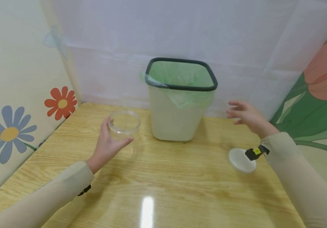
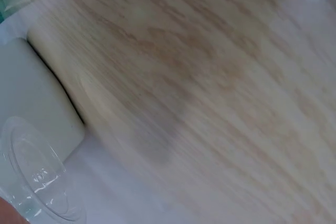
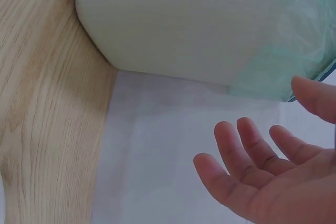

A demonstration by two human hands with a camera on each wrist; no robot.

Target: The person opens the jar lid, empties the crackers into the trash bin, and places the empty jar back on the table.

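Observation:
A clear round plastic container (image 1: pixel 124 130) is in my left hand (image 1: pixel 108 146), gripped at its side between thumb and fingers above the table. In the left wrist view the same transparent container (image 2: pixel 39 169) shows at the lower left, with a bit of a fingertip beside it. My right hand (image 1: pixel 247 117) hovers to the right of the bin, holding nothing, its fingers loosely bent and spread. The right wrist view shows this hand (image 3: pixel 273 177) palm up, apart from the bin. Below the right wrist, a round white lid (image 1: pixel 238 161) lies on the table.
A cream trash bin (image 1: pixel 175 117) with a dark rim stands at the table's back, lined with a green plastic bag (image 1: pixel 177 96). The wooden table (image 1: pixel 163 171) meets a white sheet behind. Flower-printed panels flank both sides.

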